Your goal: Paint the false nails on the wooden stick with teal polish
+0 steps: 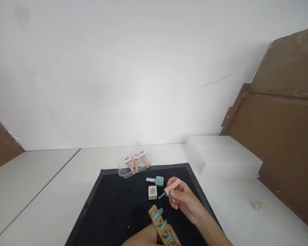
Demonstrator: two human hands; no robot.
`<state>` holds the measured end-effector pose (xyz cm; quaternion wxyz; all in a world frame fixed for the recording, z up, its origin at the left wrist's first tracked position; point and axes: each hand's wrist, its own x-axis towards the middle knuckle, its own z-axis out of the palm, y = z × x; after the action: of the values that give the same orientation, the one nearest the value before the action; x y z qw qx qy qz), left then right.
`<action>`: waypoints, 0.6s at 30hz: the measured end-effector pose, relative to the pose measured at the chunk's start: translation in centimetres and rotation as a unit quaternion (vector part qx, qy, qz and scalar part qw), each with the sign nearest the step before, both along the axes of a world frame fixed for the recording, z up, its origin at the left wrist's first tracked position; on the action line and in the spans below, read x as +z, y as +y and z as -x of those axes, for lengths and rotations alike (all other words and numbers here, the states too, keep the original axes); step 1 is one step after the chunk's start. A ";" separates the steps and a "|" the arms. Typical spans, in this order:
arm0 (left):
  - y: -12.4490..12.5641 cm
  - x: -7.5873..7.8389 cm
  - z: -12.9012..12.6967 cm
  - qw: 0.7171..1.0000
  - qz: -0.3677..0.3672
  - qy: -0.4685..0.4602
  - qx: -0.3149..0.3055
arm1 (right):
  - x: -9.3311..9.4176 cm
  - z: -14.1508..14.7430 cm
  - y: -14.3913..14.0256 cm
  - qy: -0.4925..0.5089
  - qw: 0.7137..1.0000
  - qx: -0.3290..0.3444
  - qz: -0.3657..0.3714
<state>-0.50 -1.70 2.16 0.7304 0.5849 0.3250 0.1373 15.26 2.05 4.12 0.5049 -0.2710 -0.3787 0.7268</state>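
Right hand (181,198) pinched a peach-handled stick (171,188) tipped with a teal nail (162,195), tip pointing left and slightly near. Left hand (146,238), low at the near edge and partly cut off, gripped a tan holder strip (161,226) carrying teal nail tips; the strip's long axis ran from near-right up to far-left, its far end just near and left of the stick's tip, close but apart. Right hand was the nearer to that gap. Both worked over a black mat (113,212) on the white bench (53,205). Just beyond the stick: a white cube (152,192) and a teal polish bottle (156,180) lying on its side. Farther off, a clear tray (123,172) held three more sticks. A white box (223,157) sat far right.
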 end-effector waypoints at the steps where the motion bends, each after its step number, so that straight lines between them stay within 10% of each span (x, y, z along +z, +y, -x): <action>1: 0.0 0.1 0.0 1.000 -0.003 0.002 -0.003 | 0.1 0.0 0.0 -0.005 1.000 0.000 -0.004; 18: 0.1 0.0 -0.5 0.998 -0.044 0.021 -0.031 | -0.4 1.1 -0.6 -0.116 0.993 -0.005 -0.002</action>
<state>-0.01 -1.65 2.14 0.7009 0.6289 0.3155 0.1169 14.14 1.45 3.69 0.4622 -0.3542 -0.4345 0.6871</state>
